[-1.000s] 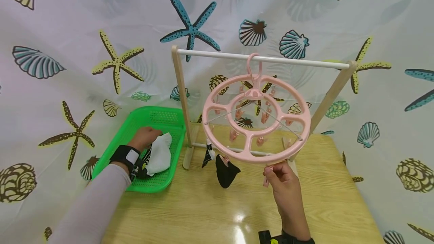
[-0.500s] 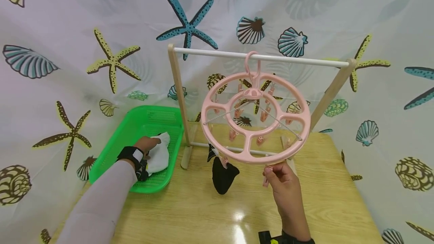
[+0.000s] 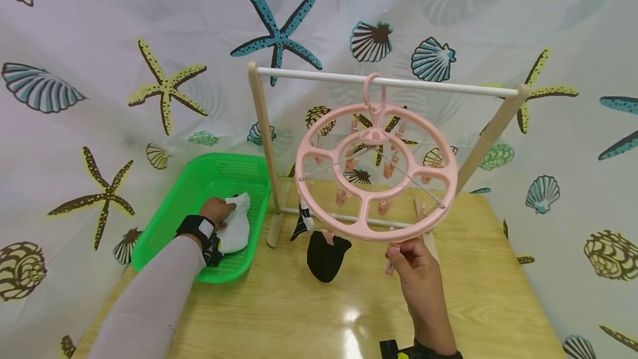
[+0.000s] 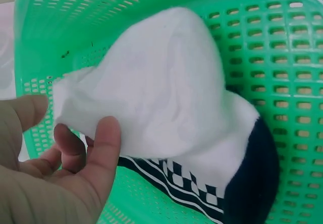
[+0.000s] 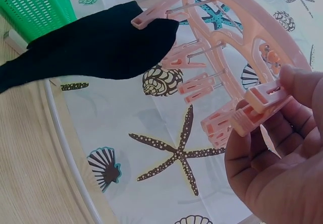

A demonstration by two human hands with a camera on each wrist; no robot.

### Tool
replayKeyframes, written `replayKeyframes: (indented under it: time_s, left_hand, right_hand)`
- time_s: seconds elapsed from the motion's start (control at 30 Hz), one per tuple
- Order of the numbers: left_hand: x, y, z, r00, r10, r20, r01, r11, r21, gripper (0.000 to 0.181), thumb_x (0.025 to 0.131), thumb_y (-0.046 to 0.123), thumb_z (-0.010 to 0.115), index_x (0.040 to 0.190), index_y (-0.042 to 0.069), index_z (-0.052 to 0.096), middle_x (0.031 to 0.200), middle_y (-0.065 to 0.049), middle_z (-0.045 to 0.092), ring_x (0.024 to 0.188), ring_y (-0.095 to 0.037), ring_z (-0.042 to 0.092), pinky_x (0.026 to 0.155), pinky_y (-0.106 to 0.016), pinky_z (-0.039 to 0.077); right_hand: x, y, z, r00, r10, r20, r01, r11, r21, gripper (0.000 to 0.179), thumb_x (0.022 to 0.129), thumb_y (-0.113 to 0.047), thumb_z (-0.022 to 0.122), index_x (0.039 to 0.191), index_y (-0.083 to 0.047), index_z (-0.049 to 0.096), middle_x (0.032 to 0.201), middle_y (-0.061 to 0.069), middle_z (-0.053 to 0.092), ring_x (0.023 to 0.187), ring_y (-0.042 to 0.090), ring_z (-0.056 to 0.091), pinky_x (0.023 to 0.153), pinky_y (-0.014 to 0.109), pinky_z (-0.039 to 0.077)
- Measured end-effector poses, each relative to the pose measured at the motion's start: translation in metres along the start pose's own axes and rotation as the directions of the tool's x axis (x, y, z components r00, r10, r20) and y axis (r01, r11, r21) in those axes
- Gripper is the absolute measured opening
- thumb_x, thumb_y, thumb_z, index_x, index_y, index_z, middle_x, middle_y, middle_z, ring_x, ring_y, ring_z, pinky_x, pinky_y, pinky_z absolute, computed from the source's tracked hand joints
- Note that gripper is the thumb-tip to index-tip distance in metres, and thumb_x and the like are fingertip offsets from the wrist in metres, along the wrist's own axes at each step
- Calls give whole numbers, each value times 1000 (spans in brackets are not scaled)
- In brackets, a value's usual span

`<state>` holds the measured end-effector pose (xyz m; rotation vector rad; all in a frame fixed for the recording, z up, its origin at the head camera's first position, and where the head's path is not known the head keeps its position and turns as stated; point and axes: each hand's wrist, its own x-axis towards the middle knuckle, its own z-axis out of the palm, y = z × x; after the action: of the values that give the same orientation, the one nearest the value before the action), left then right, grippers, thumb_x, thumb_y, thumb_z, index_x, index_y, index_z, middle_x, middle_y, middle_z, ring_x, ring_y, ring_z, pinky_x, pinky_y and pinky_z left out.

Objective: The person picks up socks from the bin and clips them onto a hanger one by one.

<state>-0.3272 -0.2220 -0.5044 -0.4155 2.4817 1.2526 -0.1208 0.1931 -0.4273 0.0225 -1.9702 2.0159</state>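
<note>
My left hand (image 3: 214, 212) is inside the green basket (image 3: 160, 215), its fingertips at the edge of a white sock (image 4: 161, 82). In the left wrist view the fingers are spread, with one fingertip overlapping the sock. Beneath it lies a navy-and-white sock (image 4: 252, 168) with a checked band. My right hand (image 3: 421, 273) pinches a pink clothespin (image 5: 260, 105) at the near right rim of the pink round hanger (image 3: 366, 231). A black sock (image 3: 326, 259) hangs from another clothespin at the hanger's near left, with a black-and-white sock (image 3: 302, 223) beside it.
The hanger hooks over the white bar (image 3: 438, 85) of a wooden stand (image 3: 264, 126). Several unused clothespins (image 5: 197, 86) dangle from the hanger. A wooden table (image 3: 269, 303) carries the stand and basket. A shell-and-starfish-patterned sheet (image 3: 209, 26) rises behind.
My left hand has shifted slightly down within the basket, and the patterned sock beside it no longer shows in the head view. The hanging black sock has swung left. My right hand stays put.
</note>
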Motion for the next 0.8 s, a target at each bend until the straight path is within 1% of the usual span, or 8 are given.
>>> replayKeyframes:
  time_s: [0.13,0.23,0.37,0.43,0.5,0.57,0.7,0.8]
  left_hand:
    - [-3,6,2,999,41,-5,-41,999,-11,54,103,18,41,148,-10,33,146,-32,35,123,-46,48,78,-39,57]
    - [-10,17,2,997,78,12,-77,995,-62,53,104,19,38,149,-8,31,148,-31,33,129,-46,43,86,-41,55]
    - [-30,34,1,988,155,15,-151,978,-147,54,105,22,37,151,-6,30,150,-29,33,130,-42,45,92,-40,52]
    - [-43,39,1,977,214,-18,-214,963,-165,52,105,22,38,149,-6,33,146,-28,39,123,-40,52,91,-39,52]
    - [-56,43,3,959,274,-78,-283,947,-152,48,105,21,40,144,-7,41,137,-28,48,113,-38,58,87,-38,52]
    - [-69,44,5,933,331,-141,-349,929,-128,43,104,20,43,138,-6,47,126,-26,55,104,-36,61,81,-38,50]
    - [-99,49,16,873,414,-257,-440,896,-54,35,104,22,49,128,-2,57,110,-21,62,91,-31,60,71,-37,46]
    - [-122,55,30,826,480,-297,-508,861,-21,30,103,24,55,121,1,62,101,-17,65,86,-29,60,68,-37,46]
  right_hand:
    - [0,1,0,1000,-13,6,13,1000,7,12,95,4,62,93,12,53,84,9,61,64,14,58,62,23,50]
    - [1,2,0,1000,-27,9,27,1000,14,13,95,3,63,93,12,54,83,8,61,64,14,58,61,23,50]
    - [1,2,1,999,-37,10,37,999,15,14,95,2,63,94,12,54,84,10,62,65,14,58,61,23,50]
    - [1,2,2,1000,-29,11,29,999,23,15,95,2,63,94,13,53,84,10,62,65,14,59,61,23,50]
    - [1,2,3,1000,-26,10,26,999,31,14,95,3,62,94,14,53,83,10,62,65,14,59,61,23,50]
    - [0,2,4,1000,-26,8,26,999,36,13,95,5,62,94,15,53,83,10,62,65,13,59,61,23,50]
    - [0,2,5,999,-39,21,38,998,41,12,94,6,62,93,14,54,83,9,61,65,13,58,60,23,51]
    - [0,2,7,997,-61,39,58,996,63,12,94,6,62,94,15,53,84,8,61,65,13,58,60,23,51]
